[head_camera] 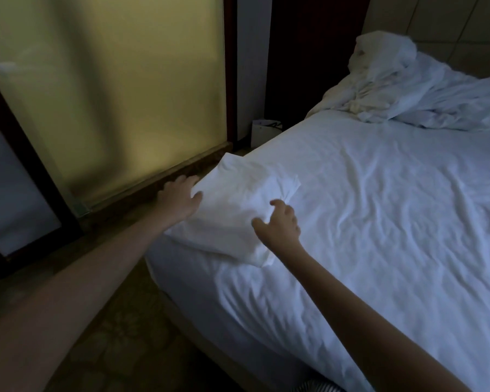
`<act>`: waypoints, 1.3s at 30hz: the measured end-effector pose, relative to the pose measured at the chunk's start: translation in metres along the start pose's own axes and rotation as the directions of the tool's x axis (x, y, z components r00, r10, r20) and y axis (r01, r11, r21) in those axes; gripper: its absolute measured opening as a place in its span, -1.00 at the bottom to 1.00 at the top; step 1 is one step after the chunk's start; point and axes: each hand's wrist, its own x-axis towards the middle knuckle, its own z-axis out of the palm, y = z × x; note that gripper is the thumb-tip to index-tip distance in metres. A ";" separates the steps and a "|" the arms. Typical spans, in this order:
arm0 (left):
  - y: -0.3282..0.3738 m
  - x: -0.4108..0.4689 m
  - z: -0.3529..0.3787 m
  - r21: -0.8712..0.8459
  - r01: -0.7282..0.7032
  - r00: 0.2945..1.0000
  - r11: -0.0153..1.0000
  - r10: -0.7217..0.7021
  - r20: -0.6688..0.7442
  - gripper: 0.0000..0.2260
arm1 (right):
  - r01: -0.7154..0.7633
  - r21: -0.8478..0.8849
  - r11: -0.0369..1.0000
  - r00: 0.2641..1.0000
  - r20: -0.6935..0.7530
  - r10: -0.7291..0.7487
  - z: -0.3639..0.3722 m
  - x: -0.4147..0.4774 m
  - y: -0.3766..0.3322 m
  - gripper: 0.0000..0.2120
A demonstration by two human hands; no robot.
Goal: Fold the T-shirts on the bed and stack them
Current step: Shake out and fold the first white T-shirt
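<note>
A folded white T-shirt (238,205) lies at the left edge of the bed (379,222), partly overhanging the corner. My left hand (180,198) touches the shirt's left edge, with the thumb on the cloth and the fingers behind the fabric. On the shirt's right side, my right hand (279,224) has curled fingers that pinch a bunched fold of the cloth. A crumpled heap of white cloth (408,89) sits at the far end of the bed.
A frosted glass panel (111,80) in a dark frame stands to the left, close to the bed. A small white bin (262,131) sits on the floor in the gap by the wall. The tiled floor (119,335) runs along the bed's left side.
</note>
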 end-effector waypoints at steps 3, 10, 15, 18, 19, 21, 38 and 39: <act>0.033 0.002 0.020 0.113 -0.037 0.988 0.993 0.019 0.154 -0.52 | 0.189 -0.204 0.960 0.982 0.054 -0.182 0.023 0.014 -0.007 -0.36; 0.030 -0.001 0.064 0.183 0.002 0.946 0.983 -0.062 0.319 -0.53 | 0.236 -0.435 0.869 0.964 0.216 -0.153 0.079 0.023 0.046 -0.26; 0.044 0.059 0.035 -0.052 -0.070 0.892 0.996 0.086 0.443 -0.31 | 0.249 -0.399 0.882 0.965 0.182 -0.190 0.081 0.022 0.048 -0.18; 0.075 0.093 0.027 -0.230 0.103 0.923 0.968 -0.007 0.385 -0.11 | 0.247 -0.379 0.892 0.967 0.160 -0.199 0.082 0.022 0.048 -0.13; 0.089 0.101 0.027 -0.220 0.164 0.926 0.962 -0.073 0.370 -0.05 | 0.250 -0.377 0.892 0.966 0.153 -0.207 0.082 0.023 0.049 -0.13; 0.114 0.115 0.047 -0.143 0.227 0.922 0.963 -0.165 0.349 -0.10 | 0.259 -0.382 0.887 0.965 0.143 -0.220 0.082 0.024 0.051 -0.14; 0.027 0.126 0.077 -0.114 -0.048 0.963 0.992 0.076 0.260 -0.50 | 0.281 -0.325 0.903 0.960 0.085 -0.268 0.090 0.022 0.057 -0.18; 0.007 0.119 0.079 -0.146 -0.026 0.968 0.989 0.061 0.244 -0.53 | 0.287 -0.329 0.900 0.958 0.082 -0.275 0.090 0.022 0.058 -0.20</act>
